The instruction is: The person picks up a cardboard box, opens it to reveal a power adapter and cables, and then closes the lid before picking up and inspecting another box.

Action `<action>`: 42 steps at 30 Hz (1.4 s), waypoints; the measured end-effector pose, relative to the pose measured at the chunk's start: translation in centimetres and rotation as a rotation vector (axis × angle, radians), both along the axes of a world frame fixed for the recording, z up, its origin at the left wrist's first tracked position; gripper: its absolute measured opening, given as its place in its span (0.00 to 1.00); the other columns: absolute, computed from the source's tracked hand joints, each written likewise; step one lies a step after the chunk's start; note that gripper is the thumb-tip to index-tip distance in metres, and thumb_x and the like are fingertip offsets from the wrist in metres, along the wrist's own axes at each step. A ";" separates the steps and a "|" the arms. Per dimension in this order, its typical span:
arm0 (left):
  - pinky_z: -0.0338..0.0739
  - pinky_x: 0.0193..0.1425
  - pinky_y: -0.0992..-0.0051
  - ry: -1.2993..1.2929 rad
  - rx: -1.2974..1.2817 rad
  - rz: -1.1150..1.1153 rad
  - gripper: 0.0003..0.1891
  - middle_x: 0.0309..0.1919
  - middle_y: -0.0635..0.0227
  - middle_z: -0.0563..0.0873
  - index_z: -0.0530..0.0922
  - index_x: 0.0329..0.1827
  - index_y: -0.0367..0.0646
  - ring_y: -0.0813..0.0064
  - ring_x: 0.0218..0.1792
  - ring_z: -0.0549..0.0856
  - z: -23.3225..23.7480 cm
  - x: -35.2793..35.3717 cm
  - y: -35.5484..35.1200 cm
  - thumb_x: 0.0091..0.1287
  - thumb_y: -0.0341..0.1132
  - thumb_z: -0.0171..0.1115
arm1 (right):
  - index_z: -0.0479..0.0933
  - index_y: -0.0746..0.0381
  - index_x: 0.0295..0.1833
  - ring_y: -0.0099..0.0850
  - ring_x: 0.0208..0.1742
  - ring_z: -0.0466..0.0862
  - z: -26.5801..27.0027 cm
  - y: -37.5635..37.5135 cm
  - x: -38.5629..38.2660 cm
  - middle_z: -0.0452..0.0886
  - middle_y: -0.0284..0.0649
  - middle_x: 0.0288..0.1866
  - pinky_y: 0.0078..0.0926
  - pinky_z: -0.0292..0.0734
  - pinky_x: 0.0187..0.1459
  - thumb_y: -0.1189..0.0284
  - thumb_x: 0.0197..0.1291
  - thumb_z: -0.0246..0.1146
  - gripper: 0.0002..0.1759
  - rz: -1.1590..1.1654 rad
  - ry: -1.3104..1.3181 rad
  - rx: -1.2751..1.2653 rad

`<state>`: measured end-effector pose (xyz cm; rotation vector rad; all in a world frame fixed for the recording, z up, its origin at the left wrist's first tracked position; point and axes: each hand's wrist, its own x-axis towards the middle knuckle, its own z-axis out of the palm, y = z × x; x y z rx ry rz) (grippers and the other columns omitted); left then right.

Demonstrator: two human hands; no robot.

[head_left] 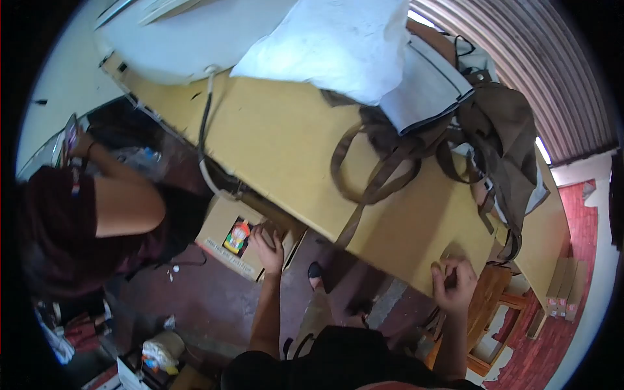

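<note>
My left hand (268, 249) reaches down to a cardboard box (250, 265) below the table edge. Its fingers are apart and slightly bent, lying at the box's top edge beside a colourful cartoon figure (237, 237) printed on a dark square. Over the near right edge of the yellow table (279, 143) is my right hand (455, 283), its fingers curled in. Whatever it may hold is hidden; the fingertips are slightly blurred.
A brown bag (500, 123) with loose straps lies on the table, near a large white sack (338, 45). A grey hose (205, 123) crosses the tabletop. At left another person (84, 234) holds a phone-like object (70, 133). A wooden frame (491, 312) stands at lower right.
</note>
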<state>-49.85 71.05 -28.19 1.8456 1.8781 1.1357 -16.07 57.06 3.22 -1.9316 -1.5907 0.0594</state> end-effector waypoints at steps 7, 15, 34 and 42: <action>0.70 0.64 0.57 -0.149 -0.245 0.799 0.42 0.57 0.48 0.74 0.68 0.65 0.32 0.51 0.59 0.74 -5.7 -12.3 -9.8 0.58 0.54 0.75 | 0.76 0.63 0.38 0.27 0.23 0.67 0.6 0.0 -0.4 0.67 0.34 0.26 0.26 0.63 0.25 0.75 0.55 0.73 0.11 -0.022 0.043 -0.034; 0.86 0.44 0.50 -0.982 -0.768 0.650 0.58 0.66 0.51 0.68 0.58 0.75 0.41 0.55 0.54 0.82 -6.7 -11.2 -8.0 0.49 0.67 0.76 | 0.77 0.64 0.41 0.25 0.24 0.68 0.0 -0.2 -0.1 0.69 0.35 0.26 0.23 0.64 0.26 0.77 0.56 0.71 0.10 -0.004 0.000 -0.005; 0.79 0.61 0.56 -1.373 -0.621 0.355 0.43 0.63 0.56 0.77 0.62 0.71 0.38 0.58 0.62 0.79 -5.8 -9.0 -10.9 0.59 0.46 0.76 | 0.79 0.57 0.38 0.45 0.37 0.82 -4.9 -2.4 -12.1 0.82 0.40 0.33 0.40 0.76 0.39 0.68 0.53 0.72 0.10 0.619 -0.067 -0.157; 0.65 0.74 0.53 -1.327 -0.660 0.477 0.54 0.71 0.48 0.66 0.51 0.77 0.36 0.53 0.73 0.67 -4.6 -8.1 -12.2 0.59 0.56 0.75 | 0.62 0.67 0.71 0.41 0.57 0.81 -33.1 3.9 -18.2 0.75 0.51 0.64 0.38 0.79 0.54 0.43 0.57 0.70 0.49 0.400 0.645 -0.864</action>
